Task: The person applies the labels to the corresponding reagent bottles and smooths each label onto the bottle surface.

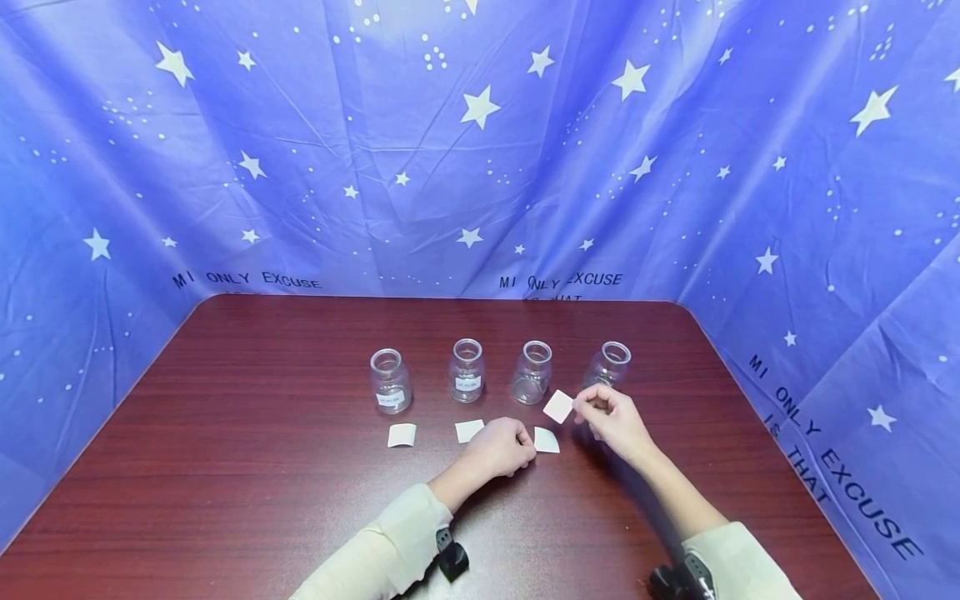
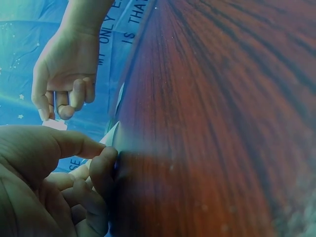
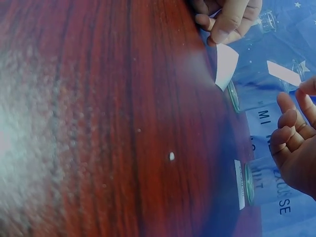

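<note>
My right hand [image 1: 617,427] pinches a small white square label [image 1: 558,407] by its edge between thumb and forefinger, up off the table in front of the third glass jar [image 1: 532,372]. The left hand [image 1: 501,447] is low at the tabletop, thumb and forefinger together at the edge of a curled white paper square [image 1: 546,440]; its other fingers are curled in. In the right wrist view that paper [image 3: 226,66] starts right at the left fingertips. Behind the right hand, the rightmost glass jar [image 1: 613,360] is partly hidden.
Two more glass jars stand to the left, a leftmost jar [image 1: 386,367] and its neighbour [image 1: 467,358], each with a printed label low on its side. Before them lie white paper pieces [image 1: 401,435]. A printed slip [image 3: 239,185] lies by a jar base. Starry blue curtains [image 1: 480,192] surround the table.
</note>
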`<state>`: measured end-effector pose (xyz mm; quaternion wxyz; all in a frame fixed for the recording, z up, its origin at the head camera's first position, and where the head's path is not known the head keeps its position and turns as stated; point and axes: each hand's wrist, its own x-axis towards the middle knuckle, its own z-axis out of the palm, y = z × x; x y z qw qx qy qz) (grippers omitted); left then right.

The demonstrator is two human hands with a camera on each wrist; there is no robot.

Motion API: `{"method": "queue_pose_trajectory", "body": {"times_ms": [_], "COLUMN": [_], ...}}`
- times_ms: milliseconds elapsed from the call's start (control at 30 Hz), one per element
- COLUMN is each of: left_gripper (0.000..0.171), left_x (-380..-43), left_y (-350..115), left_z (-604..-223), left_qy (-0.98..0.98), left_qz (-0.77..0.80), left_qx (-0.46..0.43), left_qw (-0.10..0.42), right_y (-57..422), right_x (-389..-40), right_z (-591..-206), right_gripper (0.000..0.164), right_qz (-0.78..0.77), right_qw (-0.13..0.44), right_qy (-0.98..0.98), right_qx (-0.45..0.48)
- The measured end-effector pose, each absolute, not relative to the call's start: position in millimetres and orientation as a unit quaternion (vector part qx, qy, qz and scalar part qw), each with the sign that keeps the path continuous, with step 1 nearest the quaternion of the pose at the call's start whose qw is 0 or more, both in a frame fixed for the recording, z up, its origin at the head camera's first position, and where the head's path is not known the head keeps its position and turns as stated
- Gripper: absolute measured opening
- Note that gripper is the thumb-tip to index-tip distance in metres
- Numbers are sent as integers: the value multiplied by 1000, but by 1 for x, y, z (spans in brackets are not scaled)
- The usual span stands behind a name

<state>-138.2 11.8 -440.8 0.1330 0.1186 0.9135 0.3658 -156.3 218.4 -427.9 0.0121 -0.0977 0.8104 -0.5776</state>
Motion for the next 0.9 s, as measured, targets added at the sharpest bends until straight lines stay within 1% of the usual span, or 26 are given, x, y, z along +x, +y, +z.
{"method": "queue_pose_trajectory", "body": {"times_ms": [333, 633, 800, 900], "left_gripper": [17, 18, 13, 11], "left_x": [-138, -139, -143, -145], "left_y": [12, 8, 6, 5], "left_z": [-440, -435, -431, -429], "left_qy": [920, 921, 909, 895], "left_qz": [354, 357, 392, 427], "left_qx": [113, 112, 107, 108], "left_qw": [125, 111, 93, 69], "right_y": [217, 214, 211, 209], "right_x": [-156, -156, -157, -157], "right_z": [-430, -430, -432, -433], "right_gripper": [15, 15, 13, 14], "right_qz": [-580, -577, -570, -561], "right_qw": [12, 15, 9, 1], "right_qy": [806, 809, 814, 820], "right_qx": [-113, -114, -114, -112]}}
